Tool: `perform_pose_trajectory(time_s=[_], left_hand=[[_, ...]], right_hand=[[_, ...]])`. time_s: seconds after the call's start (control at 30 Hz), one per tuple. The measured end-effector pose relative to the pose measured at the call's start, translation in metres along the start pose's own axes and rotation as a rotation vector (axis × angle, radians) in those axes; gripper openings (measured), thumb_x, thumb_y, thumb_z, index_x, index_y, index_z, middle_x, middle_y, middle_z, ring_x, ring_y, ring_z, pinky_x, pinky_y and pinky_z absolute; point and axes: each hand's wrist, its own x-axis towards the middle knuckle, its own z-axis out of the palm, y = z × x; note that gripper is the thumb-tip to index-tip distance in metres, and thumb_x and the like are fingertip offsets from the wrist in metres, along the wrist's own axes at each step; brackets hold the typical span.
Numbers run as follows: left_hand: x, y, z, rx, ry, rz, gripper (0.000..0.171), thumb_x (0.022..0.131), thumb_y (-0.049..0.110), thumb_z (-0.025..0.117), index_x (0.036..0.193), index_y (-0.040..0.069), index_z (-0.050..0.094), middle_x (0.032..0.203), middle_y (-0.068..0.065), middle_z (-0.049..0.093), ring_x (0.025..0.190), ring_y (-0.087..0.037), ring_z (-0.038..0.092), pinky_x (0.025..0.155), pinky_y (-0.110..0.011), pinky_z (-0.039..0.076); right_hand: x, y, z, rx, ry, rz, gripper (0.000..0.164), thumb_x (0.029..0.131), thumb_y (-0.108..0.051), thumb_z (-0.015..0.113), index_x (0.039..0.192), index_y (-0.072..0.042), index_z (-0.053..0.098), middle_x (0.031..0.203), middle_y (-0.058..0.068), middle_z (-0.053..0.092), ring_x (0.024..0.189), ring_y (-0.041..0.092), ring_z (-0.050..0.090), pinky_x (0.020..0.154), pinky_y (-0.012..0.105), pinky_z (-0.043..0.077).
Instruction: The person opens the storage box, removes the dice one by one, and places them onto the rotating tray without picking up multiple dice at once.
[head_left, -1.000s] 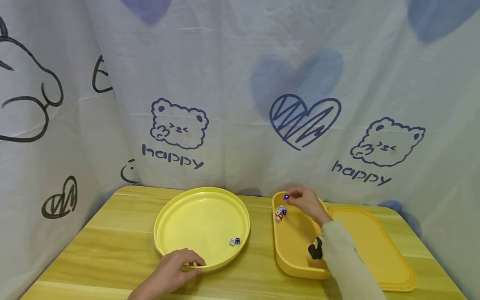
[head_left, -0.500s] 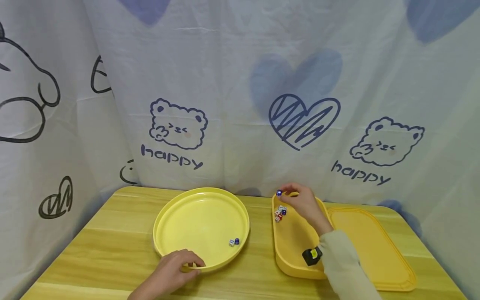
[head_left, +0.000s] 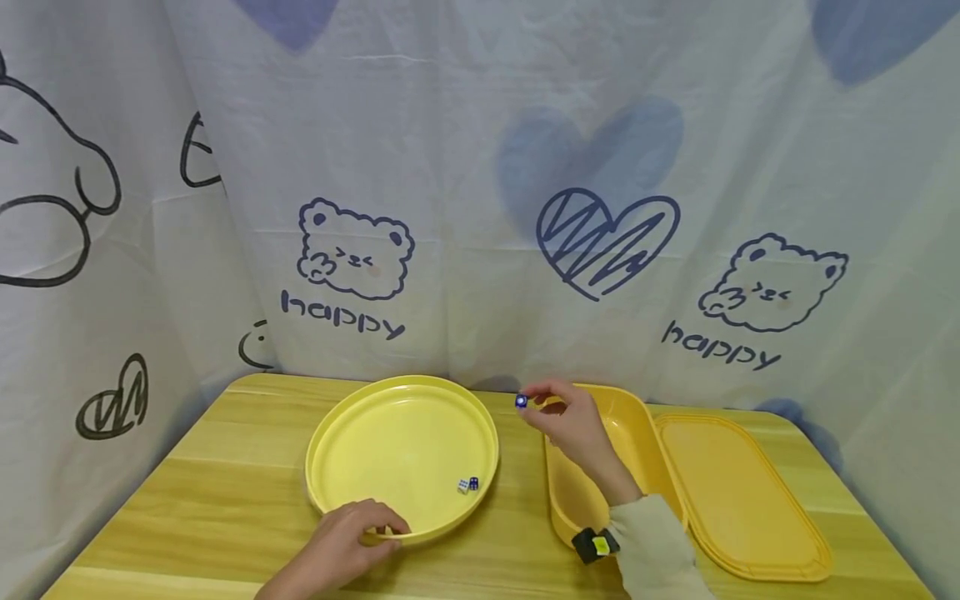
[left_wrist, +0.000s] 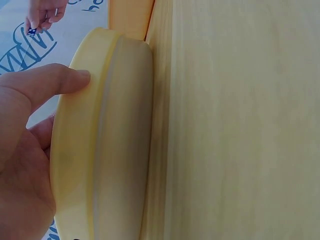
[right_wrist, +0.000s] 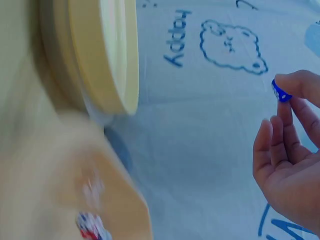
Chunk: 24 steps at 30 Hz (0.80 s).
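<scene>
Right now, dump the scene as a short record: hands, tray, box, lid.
right hand: pinches a blue die, raised between tray and box in the head view
left hand: grips the near rim of the round tray
round tray: holds one white die and one dark blue die, side by side
box: some dice inside, blurred, count unclear
lid: flat on the table, right of the box
</scene>
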Motion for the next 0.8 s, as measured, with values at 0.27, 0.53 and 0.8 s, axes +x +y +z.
perform_pose_trajectory(time_s=[0.27, 0.53, 0.8], left_hand=[[-0.001, 0.000, 0.000, -0.002, 0.004, 0.004, 0.011, 0.083, 0.012, 0.075, 0.093, 0.017, 0.073, 0.088, 0.011, 0.067, 0.078, -0.002, 0.055, 0.062, -0.023, 0.046], [0.001, 0.001, 0.002, 0.007, 0.016, 0.026, 0.011, 0.082, 0.012, 0.076, 0.093, 0.016, 0.073, 0.087, 0.011, 0.067, 0.077, -0.002, 0.055, 0.062, -0.023, 0.046], [0.000, 0.002, 0.000, 0.016, 0.016, 0.015, 0.011, 0.082, 0.011, 0.076, 0.092, 0.016, 0.073, 0.087, 0.011, 0.067, 0.077, -0.001, 0.055, 0.061, -0.023, 0.045]], right_hand=[[-0.017, 0.003, 0.034, 0.124, -0.032, -0.017, 0.016, 0.081, -0.002, 0.076, 0.096, -0.003, 0.071, 0.093, 0.004, 0.065, 0.089, 0.023, 0.056, 0.076, 0.029, 0.049], [-0.025, 0.022, 0.061, 0.187, -0.114, 0.073, 0.018, 0.083, -0.006, 0.075, 0.099, -0.001, 0.069, 0.092, 0.006, 0.064, 0.090, 0.022, 0.056, 0.076, 0.028, 0.049], [-0.029, 0.034, 0.077, 0.110, -0.140, 0.063, 0.019, 0.081, -0.007, 0.077, 0.097, 0.000, 0.069, 0.089, 0.004, 0.064, 0.083, 0.019, 0.057, 0.071, 0.025, 0.050]])
